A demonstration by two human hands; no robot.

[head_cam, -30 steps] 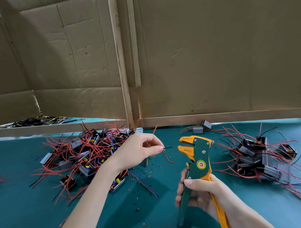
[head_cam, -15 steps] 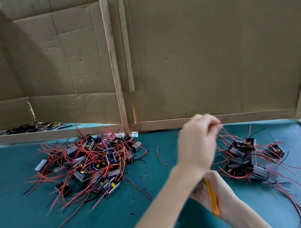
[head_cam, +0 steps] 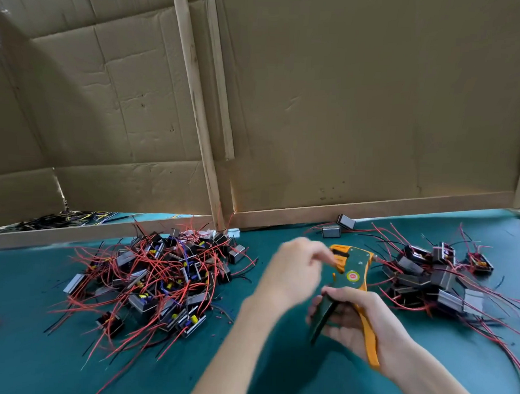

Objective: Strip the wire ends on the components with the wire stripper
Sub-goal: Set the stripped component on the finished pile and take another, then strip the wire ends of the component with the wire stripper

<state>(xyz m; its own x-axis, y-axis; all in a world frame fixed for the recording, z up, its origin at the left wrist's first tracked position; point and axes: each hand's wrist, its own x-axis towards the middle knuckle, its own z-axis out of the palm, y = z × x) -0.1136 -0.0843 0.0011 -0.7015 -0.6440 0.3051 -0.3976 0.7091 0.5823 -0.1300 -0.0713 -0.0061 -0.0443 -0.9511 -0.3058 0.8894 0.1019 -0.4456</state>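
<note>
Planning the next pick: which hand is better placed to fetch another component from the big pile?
Probably the left hand: it looks free and nearer the big pile on that side. The right hand is gripping the wire stripper.

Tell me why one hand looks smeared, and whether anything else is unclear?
Head view: the left hand is motion-blurred, fingers indistinct; the right hand gripping the green and orange wire stripper is sharper; the tall brown cardboard wall leans from wide-angle distortion, shadowed at left.
</note>
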